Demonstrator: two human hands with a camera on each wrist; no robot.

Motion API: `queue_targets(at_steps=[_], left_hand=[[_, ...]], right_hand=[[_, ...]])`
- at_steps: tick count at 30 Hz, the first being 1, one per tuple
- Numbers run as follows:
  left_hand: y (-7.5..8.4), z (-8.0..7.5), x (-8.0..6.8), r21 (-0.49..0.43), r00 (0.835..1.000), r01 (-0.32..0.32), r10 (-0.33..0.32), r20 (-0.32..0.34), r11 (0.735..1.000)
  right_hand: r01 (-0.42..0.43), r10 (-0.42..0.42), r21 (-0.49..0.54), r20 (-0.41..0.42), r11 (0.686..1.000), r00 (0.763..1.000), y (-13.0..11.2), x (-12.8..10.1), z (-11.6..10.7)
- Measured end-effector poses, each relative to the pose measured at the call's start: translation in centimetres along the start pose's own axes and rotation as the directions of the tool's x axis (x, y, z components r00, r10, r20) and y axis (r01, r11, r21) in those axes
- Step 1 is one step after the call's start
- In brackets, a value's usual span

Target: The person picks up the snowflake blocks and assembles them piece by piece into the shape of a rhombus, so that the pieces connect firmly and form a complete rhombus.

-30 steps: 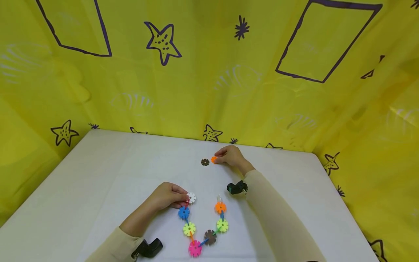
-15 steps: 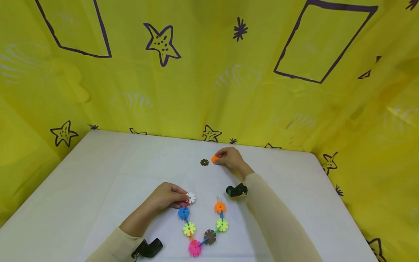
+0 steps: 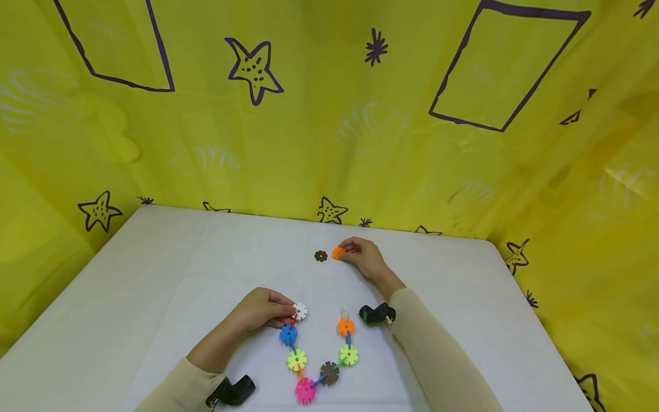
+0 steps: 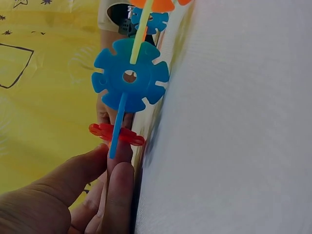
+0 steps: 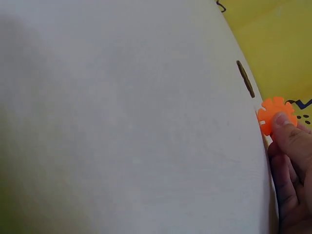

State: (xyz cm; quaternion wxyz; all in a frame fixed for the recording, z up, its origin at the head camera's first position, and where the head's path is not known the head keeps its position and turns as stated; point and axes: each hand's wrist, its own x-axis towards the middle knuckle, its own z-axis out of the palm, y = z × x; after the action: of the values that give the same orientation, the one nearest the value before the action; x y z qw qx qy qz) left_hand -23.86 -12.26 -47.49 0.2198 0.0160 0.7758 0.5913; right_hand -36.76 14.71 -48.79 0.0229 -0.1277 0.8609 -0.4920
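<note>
My left hand [image 3: 268,308] grips the upper left end of a U-shaped chain of interlocking notched plastic discs, its fingertips at the white disc [image 3: 301,311] and a red disc [image 4: 117,134]. From there the chain passes through a blue disc [image 3: 289,335] and a yellow-green disc [image 3: 297,360] to a pink disc [image 3: 306,391] at the bottom. Up the other side follow a brown disc [image 3: 329,373], a second yellow-green disc [image 3: 348,355] and an orange disc [image 3: 345,327]. Farther back, my right hand [image 3: 364,257] pinches a loose orange disc [image 5: 274,113] between thumb and fingers.
A loose dark brown disc [image 3: 321,256] lies on the white table [image 3: 216,252], just left of my right hand. Behind the table hangs a yellow curtain [image 3: 309,143] printed with starfish. Each wrist carries a small black camera [image 3: 378,313].
My right hand has drawn slightly toward me with the orange disc in its fingers, and its forearm has shifted a little. The left hand keeps its grip on the chain.
</note>
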Motion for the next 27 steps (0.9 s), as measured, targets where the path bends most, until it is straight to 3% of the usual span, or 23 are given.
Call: queue_targets(at_steps=[11, 27], left_hand=[[0.2, -0.1, 0.0, -0.010, 0.999, -0.017, 0.018, 0.048, 1.000], [0.7, 0.6, 0.2, 0.014, 0.998, 0.022, -0.023, 0.056, 1.000]], right_hand=[[0.059, -0.068, 0.062, 0.146, 0.996, 0.987, -1.2, -3.2, 1.2], [0.068, -0.101, 0.128, 0.267, 0.989, 0.958, -2.2, -6.5, 2.6]])
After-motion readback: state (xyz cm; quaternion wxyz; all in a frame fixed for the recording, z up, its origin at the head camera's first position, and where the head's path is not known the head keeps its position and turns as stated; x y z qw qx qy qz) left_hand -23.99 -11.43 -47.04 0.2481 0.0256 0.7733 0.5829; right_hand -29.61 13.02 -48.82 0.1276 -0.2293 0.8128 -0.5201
